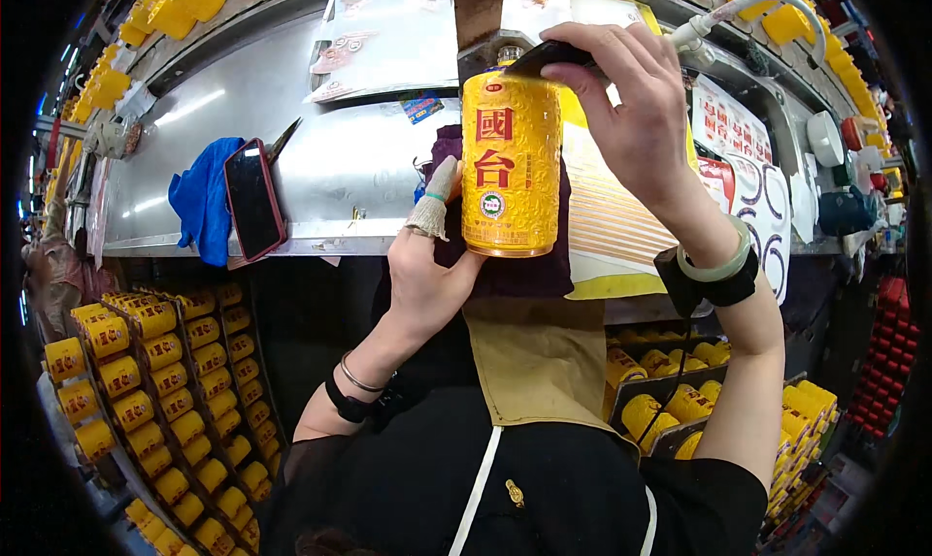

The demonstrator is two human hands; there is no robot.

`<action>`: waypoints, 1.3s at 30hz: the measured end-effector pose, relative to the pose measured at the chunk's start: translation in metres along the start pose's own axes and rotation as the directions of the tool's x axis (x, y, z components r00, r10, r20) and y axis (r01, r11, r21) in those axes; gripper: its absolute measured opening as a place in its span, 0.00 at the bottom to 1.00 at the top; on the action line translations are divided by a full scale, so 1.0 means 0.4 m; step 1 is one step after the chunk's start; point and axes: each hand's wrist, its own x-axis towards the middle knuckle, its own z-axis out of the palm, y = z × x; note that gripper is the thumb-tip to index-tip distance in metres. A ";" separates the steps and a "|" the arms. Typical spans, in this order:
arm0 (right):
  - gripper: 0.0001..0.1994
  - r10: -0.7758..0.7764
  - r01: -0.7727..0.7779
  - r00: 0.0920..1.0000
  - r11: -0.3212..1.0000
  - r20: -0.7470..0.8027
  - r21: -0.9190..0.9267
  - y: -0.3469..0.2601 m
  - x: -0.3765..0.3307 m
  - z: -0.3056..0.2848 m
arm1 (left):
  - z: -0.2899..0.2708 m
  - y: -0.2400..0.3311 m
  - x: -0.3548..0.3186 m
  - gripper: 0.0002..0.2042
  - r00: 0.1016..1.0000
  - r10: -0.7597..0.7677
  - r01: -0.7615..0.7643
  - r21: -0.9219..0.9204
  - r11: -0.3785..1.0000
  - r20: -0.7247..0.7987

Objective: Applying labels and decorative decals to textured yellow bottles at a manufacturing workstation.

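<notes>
A yellow bottle (510, 168) with embossed sides, red characters and a clear glass neck lies on a dark purple cloth (529, 277) at the bench's near edge. Wrapped against its left side near the base, my left hand (427, 260) grips it; a knitted cover with a green band sits on one finger. My right hand (631, 110) pinches a flat black scraper-like piece (553, 57) between thumb and fingers. That piece's tip meets the bottle's right shoulder, just below the neck; its exact kind is unclear.
A red-cased phone (254, 202), a blue cloth (202, 199) and a pointed dark tool (284, 137) lie at left. Label sheets (616, 202) spread at right, beneath a white hose (723, 15). Racks of yellow bottles (170, 376) stand below the bench on both sides.
</notes>
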 end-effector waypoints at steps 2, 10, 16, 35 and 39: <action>0.11 -0.143 0.145 0.989 0.986 0.028 -0.079 -0.013 -0.012 -0.021 | 0.003 0.011 -0.005 0.40 0.999 -0.013 0.011 -0.043 0.999 -0.046; 0.10 -0.015 -0.040 0.974 0.970 0.225 0.238 -0.101 -0.019 -0.021 | -0.010 0.032 0.000 0.38 0.995 0.089 -0.084 0.093 0.992 -0.051; 0.12 -0.266 0.291 0.954 0.933 0.138 -0.212 0.031 0.023 -0.023 | -0.009 0.040 0.005 0.37 0.993 0.111 -0.105 0.119 0.987 -0.044; 0.12 0.794 -0.830 0.485 0.285 0.367 0.480 -0.289 -0.198 -0.103 | 0.010 0.027 -0.028 0.22 0.915 0.392 -0.352 0.288 0.891 -0.096; 0.12 0.845 -0.845 0.490 0.399 0.215 0.355 -0.277 -0.298 -0.087 | 0.006 0.025 -0.030 0.19 0.929 0.360 -0.326 0.266 0.907 -0.089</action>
